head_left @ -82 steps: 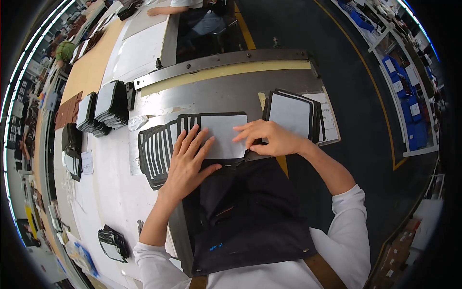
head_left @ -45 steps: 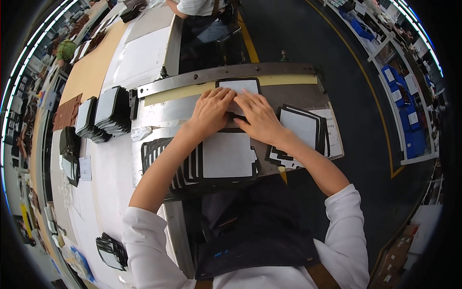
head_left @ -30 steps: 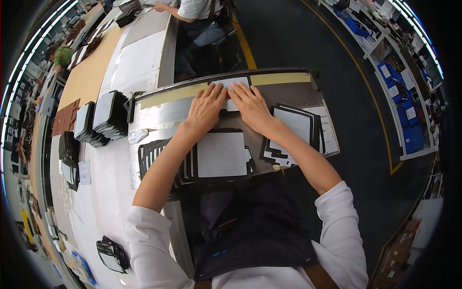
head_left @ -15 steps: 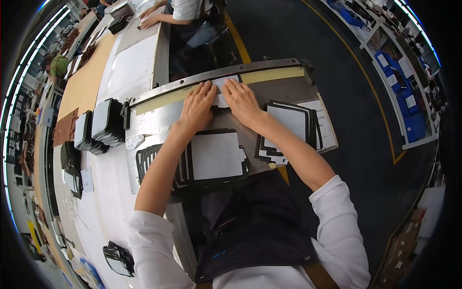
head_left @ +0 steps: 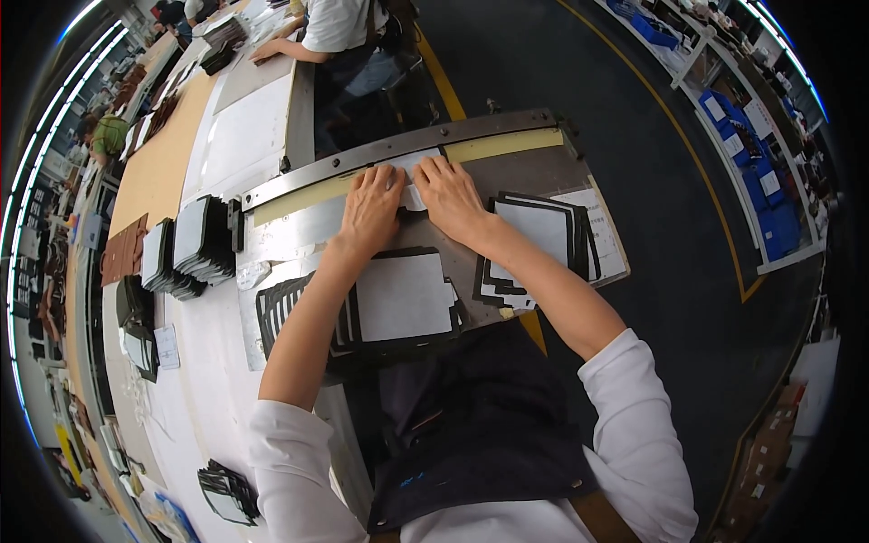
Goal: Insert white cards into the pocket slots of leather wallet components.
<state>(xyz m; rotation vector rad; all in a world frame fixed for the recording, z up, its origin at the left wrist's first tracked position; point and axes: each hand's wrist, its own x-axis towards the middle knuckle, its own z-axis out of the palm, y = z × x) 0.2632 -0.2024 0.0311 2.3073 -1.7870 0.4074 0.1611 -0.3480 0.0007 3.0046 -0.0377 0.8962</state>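
My left hand (head_left: 369, 210) and my right hand (head_left: 450, 197) are side by side at the far part of the metal work plate (head_left: 276, 233). Their fingers are bent, pressed together over a pale, dark-edged flat piece (head_left: 413, 199) just short of the long metal bar (head_left: 493, 133). Most of that piece is hidden under the fingers. Under my left forearm lies a fanned row of white panels with black borders (head_left: 403, 299). A second stack of such panels (head_left: 534, 228) lies by my right forearm, partly covered by it.
Upright-edged stacks of black-bordered panels (head_left: 201, 228) stand on the long table at left, near brown pieces (head_left: 124, 251). More dark pieces (head_left: 228, 493) lie at lower left. Another person (head_left: 339, 25) works farther up the table. Blue bins (head_left: 777, 231) fill a shelf at right.
My fingers have curled more over the pale piece, the hands staying at the bar. The whole view has shifted slightly. The other person's arm has moved.
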